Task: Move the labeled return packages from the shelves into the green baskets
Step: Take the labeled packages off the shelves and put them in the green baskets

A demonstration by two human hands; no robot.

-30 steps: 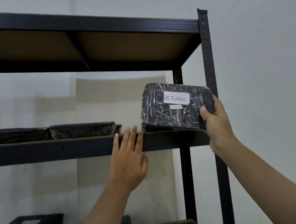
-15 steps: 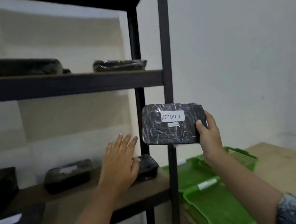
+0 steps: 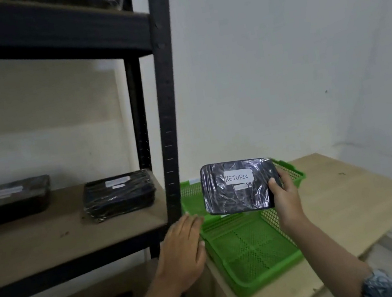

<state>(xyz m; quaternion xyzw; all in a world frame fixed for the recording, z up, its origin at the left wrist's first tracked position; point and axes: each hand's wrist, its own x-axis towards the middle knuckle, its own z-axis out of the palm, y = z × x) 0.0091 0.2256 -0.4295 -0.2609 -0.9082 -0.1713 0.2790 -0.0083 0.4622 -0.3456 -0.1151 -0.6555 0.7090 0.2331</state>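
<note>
Shows the carry step: package [image 3: 237, 188] marked RETURN off the shelves [image 3: 63, 241], held above the far green basket [image 3: 294, 174], gripped at its right end by the right hand [image 3: 284, 196]. Left hand [image 3: 183, 250] open, holding nothing, beside the near green basket [image 3: 258, 254]. Calls next, probably, for lowering it flat into a basket and letting go.

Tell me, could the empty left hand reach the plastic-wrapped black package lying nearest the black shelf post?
Probably yes: the left hand hangs open before the wooden shelf, whose front is bare up to the plastic-wrapped black package; the black metal post stands aside.
</note>
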